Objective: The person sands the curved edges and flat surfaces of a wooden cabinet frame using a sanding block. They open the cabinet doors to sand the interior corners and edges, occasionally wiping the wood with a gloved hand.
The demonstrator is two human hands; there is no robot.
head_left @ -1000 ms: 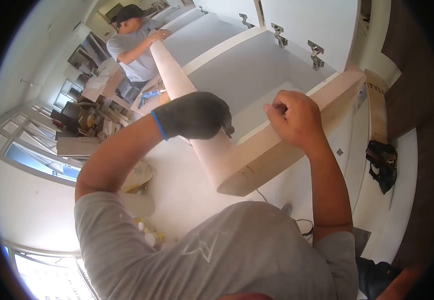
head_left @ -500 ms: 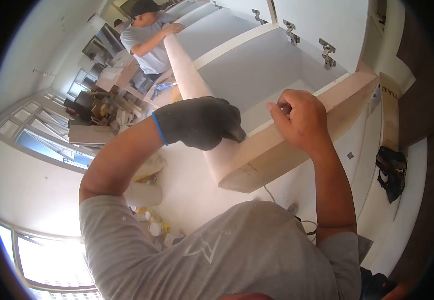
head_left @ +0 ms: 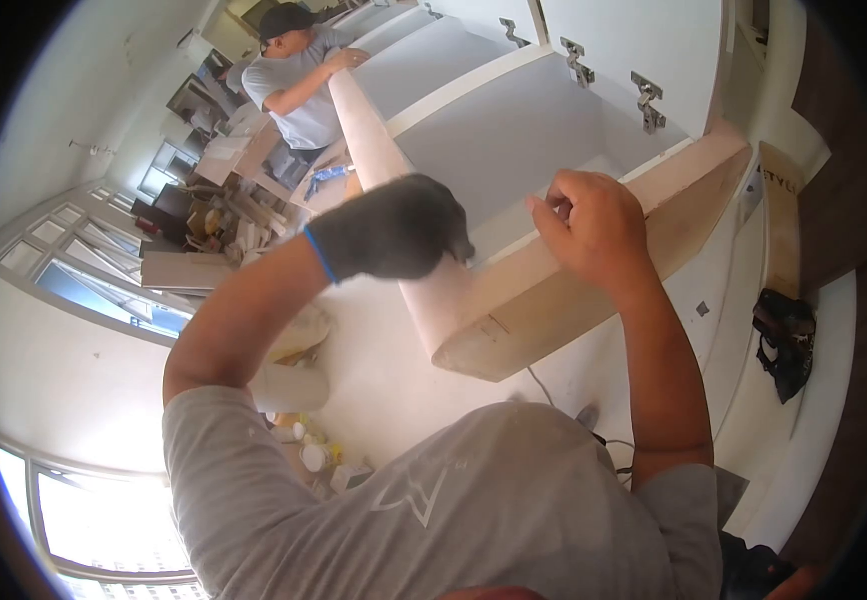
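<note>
Left hand [head_left: 394, 228]: gloved, curled over long board [head_left: 369, 140] near the cabinet [head_left: 524, 130] corner
Right hand [head_left: 594, 230]: closed fist, pinching at side board [head_left: 554, 305] top edge; held item unclear
Long board: cabinet front edge, meets side board at corner
Co-worker [head_left: 294, 90]: hand on far end

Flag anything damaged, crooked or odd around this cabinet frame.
Nothing looks broken or spilled. Only the left hand is gloved, in dark grey, while the right hand is bare. The pale wooden cabinet frame shows a dark mark near its closest corner. Nick or pencil line, I cannot tell.
</note>
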